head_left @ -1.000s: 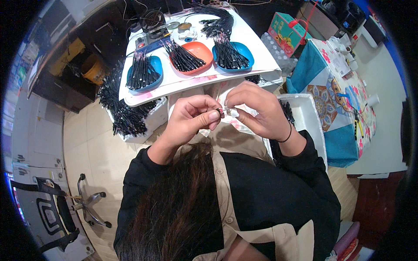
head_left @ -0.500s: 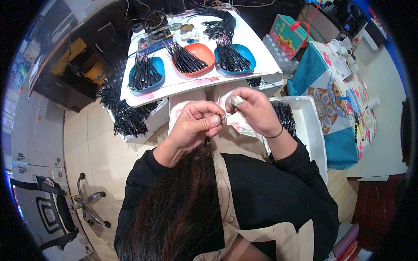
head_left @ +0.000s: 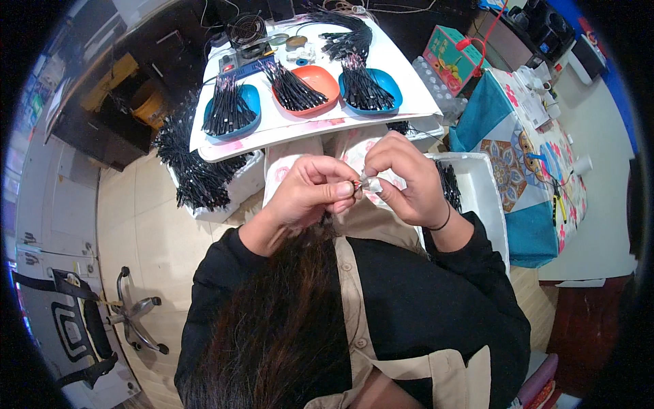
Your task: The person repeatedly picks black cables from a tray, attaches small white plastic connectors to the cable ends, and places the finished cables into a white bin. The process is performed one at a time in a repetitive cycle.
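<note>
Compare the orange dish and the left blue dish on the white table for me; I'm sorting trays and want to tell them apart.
The orange dish sits in the middle of the white table; the left blue dish lies nearer the table's left edge. On the orange dish the black cable pieces cover mostly its left half, leaving bare orange at the right; on the left blue dish they cover nearly all of it. Both are shallow oval dishes holding bundles of black cable pieces.
</note>
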Available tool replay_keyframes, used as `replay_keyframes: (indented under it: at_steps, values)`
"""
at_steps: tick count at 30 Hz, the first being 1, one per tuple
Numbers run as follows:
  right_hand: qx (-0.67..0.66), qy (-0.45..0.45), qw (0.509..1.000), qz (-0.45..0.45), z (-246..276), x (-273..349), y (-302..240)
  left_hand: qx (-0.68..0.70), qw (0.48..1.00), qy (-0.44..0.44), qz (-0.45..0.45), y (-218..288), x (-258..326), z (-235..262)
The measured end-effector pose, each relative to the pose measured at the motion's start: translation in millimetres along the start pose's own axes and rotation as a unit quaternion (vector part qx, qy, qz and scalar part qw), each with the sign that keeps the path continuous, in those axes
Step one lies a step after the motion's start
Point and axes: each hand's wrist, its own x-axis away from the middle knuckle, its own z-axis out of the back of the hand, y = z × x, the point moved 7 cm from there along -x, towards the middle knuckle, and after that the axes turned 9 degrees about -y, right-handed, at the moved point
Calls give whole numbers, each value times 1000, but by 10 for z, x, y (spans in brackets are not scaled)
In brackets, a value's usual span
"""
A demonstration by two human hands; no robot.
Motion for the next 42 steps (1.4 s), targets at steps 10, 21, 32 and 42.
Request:
replay_keyframes:
  at_steps: [10,21,32,42]
  values:
    - [-538,-82,763,-348,-461,420,591,-595,797,-43,-92,370,-120,-113]
    - [72,-16,996,-47,-15,99,19,-242,970,24,-22,123,-40,88]
    - [-222,-12,964,-146,-26,203,145,2,999,-12,-46,15,4,0]
    - [15,34,994,101,54,57,-188,184,981,-64,19,-164,-9,-192]
